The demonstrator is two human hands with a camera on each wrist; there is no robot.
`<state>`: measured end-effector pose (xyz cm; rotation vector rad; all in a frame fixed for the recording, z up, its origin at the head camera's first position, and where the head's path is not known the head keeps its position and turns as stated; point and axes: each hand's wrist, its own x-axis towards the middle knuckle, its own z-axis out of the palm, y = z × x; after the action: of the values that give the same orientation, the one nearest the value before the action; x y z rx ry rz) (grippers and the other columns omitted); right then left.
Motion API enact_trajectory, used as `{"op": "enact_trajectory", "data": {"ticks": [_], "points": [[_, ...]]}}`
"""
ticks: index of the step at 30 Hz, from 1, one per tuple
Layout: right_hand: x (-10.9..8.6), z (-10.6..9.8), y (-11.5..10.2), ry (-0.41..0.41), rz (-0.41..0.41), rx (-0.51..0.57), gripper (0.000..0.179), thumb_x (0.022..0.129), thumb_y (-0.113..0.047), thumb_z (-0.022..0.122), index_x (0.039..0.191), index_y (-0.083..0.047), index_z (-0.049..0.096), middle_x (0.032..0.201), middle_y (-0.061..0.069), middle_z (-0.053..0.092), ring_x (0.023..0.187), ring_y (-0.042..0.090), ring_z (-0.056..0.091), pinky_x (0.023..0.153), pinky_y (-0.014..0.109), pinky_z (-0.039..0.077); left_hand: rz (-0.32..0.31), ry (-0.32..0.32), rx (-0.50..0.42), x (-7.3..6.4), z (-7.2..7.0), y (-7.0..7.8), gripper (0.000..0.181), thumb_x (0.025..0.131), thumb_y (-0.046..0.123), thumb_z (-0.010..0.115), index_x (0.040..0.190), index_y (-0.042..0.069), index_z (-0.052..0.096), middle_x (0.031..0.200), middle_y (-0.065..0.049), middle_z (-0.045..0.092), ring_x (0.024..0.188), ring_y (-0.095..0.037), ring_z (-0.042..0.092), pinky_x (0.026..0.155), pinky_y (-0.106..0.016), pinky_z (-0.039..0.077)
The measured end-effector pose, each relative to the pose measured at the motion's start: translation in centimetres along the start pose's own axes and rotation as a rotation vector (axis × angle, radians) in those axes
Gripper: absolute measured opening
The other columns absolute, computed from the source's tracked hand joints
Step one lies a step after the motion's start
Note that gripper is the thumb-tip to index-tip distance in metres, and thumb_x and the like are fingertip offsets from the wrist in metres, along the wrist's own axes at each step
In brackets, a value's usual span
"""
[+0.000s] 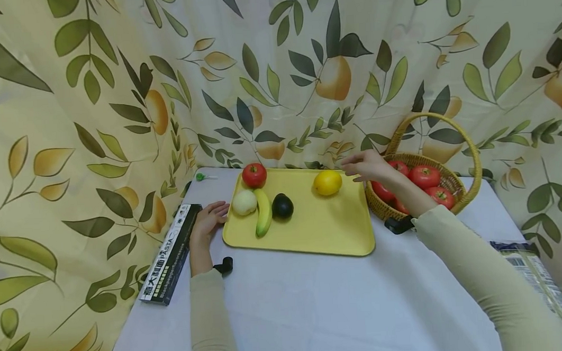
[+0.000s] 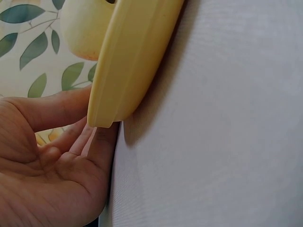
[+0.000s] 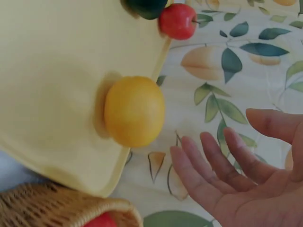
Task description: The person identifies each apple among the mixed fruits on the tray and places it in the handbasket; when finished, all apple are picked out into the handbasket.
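In the head view, my right hand (image 1: 368, 166) hovers just right of a yellow lemon (image 1: 327, 182) with its fingers spread and nothing in them. The right wrist view shows the lemon (image 3: 135, 111) apart from the fingertips. It lies on a yellow tray (image 1: 312, 232), near the far right corner. My left hand (image 1: 209, 221) rests against the tray's left edge, fingers loosely extended; in the left wrist view some fingertips are hidden behind the rim (image 2: 106, 80). On the tray's left part lie a red tomato-like fruit (image 1: 254, 175), a pale round one (image 1: 244, 202), a banana (image 1: 264, 213) and a dark avocado-like fruit (image 1: 282, 206).
A wicker basket (image 1: 472, 186) with a tall handle stands right of the tray, holding several red fruits (image 1: 425, 176). To the left lies a black-and-white pasta box (image 1: 171, 255). A small green item (image 1: 201, 176) lies at the back left. Patterned curtains enclose the white-covered table (image 1: 306, 301).
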<state>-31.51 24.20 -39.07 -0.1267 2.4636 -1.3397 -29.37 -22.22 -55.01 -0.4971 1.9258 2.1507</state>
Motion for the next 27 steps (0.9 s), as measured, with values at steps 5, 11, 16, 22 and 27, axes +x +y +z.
{"op": "enact_trajectory", "data": {"ticks": [5,11,16,22,27], "points": [[0.9,0.9,0.3,-0.033,-0.022,0.04,0.047,0.108,-0.021,0.058,0.147,0.004,0.053,0.152,0.027,0.05,0.133,0.046,0.055,0.106,0.055,0.051,-0.002,-0.013,-0.01,-0.2,0.1,0.1,0.072,0.092,-0.021,0.058,0.157,0.003,0.042,0.156,-0.02,0.05,0.144,-0.03,0.05,0.115,-0.038,0.045],[2.0,2.0,0.5,-0.072,-0.047,0.088,0.046,0.108,-0.02,0.058,0.145,0.007,0.055,0.147,0.03,0.054,0.13,0.046,0.059,0.105,0.056,0.051,-0.008,-0.023,-0.014,-0.5,0.1,0.3,0.071,0.093,-0.021,0.057,0.158,0.003,0.041,0.157,-0.02,0.049,0.144,-0.029,0.049,0.117,-0.04,0.043],[3.0,3.3,-0.1,-0.097,-0.041,0.114,0.044,0.107,-0.02,0.059,0.143,0.006,0.056,0.146,0.029,0.056,0.13,0.045,0.059,0.106,0.056,0.051,-0.002,-0.022,0.003,-0.5,0.0,0.4,0.071,0.093,-0.021,0.057,0.158,0.003,0.041,0.157,-0.02,0.049,0.145,-0.03,0.048,0.117,-0.04,0.043],[4.4,4.8,-0.9,-0.13,-0.012,0.187,0.043,0.108,-0.019,0.057,0.143,0.005,0.055,0.147,0.027,0.055,0.133,0.045,0.057,0.109,0.059,0.047,-0.007,-0.025,-0.014,-0.5,-0.1,0.5,0.07,0.093,-0.02,0.056,0.158,0.002,0.04,0.157,-0.021,0.048,0.145,-0.031,0.048,0.118,-0.04,0.042],[5.4,6.0,-1.6,-0.141,0.005,0.235,0.043,0.109,-0.019,0.056,0.144,0.004,0.054,0.149,0.028,0.053,0.134,0.044,0.057,0.109,0.06,0.047,-0.004,-0.021,-0.018,-0.2,0.0,0.3,0.07,0.094,-0.02,0.057,0.158,0.003,0.04,0.157,-0.021,0.049,0.145,-0.03,0.049,0.117,-0.039,0.043]]}}
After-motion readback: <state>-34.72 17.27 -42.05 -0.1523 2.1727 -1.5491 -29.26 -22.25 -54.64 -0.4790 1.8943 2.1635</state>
